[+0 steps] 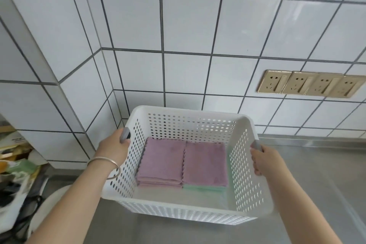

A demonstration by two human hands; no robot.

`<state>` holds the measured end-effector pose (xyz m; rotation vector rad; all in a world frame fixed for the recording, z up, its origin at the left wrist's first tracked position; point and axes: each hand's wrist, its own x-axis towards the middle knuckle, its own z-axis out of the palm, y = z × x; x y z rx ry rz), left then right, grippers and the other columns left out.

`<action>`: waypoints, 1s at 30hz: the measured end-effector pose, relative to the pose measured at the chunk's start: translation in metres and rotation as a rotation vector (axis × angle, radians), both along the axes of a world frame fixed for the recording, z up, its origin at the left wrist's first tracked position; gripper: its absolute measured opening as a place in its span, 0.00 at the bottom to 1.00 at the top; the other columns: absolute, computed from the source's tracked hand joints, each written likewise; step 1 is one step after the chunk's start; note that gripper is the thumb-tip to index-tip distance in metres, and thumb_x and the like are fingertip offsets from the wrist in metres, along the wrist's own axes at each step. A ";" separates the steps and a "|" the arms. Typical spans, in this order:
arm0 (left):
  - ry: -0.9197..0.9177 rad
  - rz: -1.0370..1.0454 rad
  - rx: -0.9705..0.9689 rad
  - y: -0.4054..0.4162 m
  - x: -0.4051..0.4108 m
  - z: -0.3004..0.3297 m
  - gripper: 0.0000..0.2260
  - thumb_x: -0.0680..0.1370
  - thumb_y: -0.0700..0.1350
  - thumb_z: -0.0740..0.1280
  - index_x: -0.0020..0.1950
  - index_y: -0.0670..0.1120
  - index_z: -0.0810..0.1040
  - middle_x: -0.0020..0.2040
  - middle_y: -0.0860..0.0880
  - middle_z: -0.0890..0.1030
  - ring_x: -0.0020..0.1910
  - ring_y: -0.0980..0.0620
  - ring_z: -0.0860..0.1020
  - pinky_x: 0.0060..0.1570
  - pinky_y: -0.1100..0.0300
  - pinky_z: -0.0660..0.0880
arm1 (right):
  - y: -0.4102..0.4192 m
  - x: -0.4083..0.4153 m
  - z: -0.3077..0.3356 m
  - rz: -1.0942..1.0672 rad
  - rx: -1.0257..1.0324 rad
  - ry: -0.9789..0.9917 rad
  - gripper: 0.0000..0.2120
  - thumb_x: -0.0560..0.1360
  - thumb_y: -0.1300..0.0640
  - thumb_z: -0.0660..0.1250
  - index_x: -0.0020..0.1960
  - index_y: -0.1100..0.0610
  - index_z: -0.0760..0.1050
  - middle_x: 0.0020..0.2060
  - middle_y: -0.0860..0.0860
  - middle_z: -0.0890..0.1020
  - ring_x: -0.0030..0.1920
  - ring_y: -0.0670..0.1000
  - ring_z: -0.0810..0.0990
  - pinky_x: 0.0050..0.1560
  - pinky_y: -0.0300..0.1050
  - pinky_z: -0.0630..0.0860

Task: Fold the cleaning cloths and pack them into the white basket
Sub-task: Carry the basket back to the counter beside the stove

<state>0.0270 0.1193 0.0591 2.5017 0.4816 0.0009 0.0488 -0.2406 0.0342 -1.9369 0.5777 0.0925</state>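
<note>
Fingers [123,140] of the left hand [113,147] and right hand [264,161] curl round the gray handles at each short end of the white basket [190,213], folded cloths [184,162] between them.

White perforated basket [186,213], tilted, 2 folded purple cloth stacks [161,161] side by side inside

Bright even light, soft glare on wall tiles [247,25]; edges bowed, left clutter perhaps blurred

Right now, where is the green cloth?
In the head view, the green cloth lies inside the white basket, on its right side, under the right purple cloth.
</note>
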 end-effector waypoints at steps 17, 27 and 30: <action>0.095 -0.679 -0.085 0.008 -0.055 0.007 0.07 0.80 0.46 0.56 0.56 0.50 0.71 0.48 0.45 0.79 0.40 0.48 0.77 0.33 0.60 0.68 | 0.072 -0.275 -0.012 -0.669 -0.005 0.078 0.09 0.77 0.62 0.58 0.38 0.59 0.71 0.28 0.53 0.69 0.25 0.51 0.67 0.30 0.44 0.65; 0.168 -1.122 -0.187 -0.037 -0.169 0.007 0.12 0.79 0.40 0.59 0.63 0.44 0.70 0.51 0.43 0.74 0.44 0.45 0.71 0.39 0.57 0.64 | 0.158 -0.488 0.001 -1.079 -0.024 0.121 0.10 0.78 0.60 0.56 0.40 0.60 0.70 0.29 0.53 0.68 0.26 0.51 0.67 0.29 0.43 0.67; 0.169 -1.226 -0.115 -0.047 -0.207 -0.002 0.12 0.78 0.41 0.62 0.62 0.45 0.71 0.49 0.43 0.75 0.43 0.45 0.72 0.42 0.56 0.65 | 0.186 -0.549 0.002 -1.198 -0.006 0.117 0.10 0.76 0.63 0.56 0.37 0.59 0.68 0.29 0.53 0.68 0.27 0.51 0.65 0.29 0.42 0.65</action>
